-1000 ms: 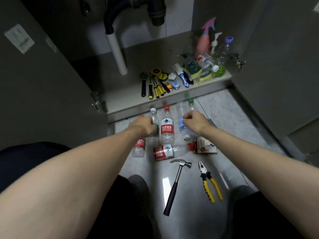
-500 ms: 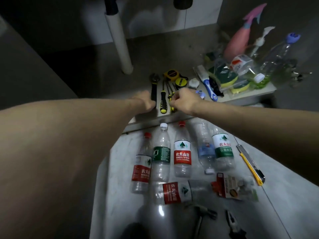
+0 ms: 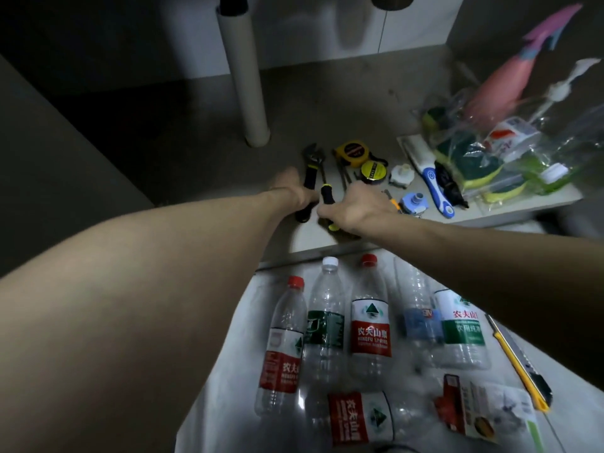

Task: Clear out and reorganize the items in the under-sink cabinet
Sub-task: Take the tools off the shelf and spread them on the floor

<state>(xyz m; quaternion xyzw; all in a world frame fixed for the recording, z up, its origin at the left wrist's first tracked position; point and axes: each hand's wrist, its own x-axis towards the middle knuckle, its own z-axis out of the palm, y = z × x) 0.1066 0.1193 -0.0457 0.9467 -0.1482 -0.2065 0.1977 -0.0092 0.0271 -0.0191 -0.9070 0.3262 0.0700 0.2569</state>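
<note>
Cabinet floor: pipe stood at rear; wrench, screwdriver, tape measure lay side by side at front edge; brush and bagged sponges to their right. Bottles lay on the floor before the cabinet.

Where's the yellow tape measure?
On the cabinet floor, the tape measure lies right of the wrench, beyond both hands.

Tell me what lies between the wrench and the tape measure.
In the head view, thin screwdrivers lie between the wrench and the tape measure.
</note>
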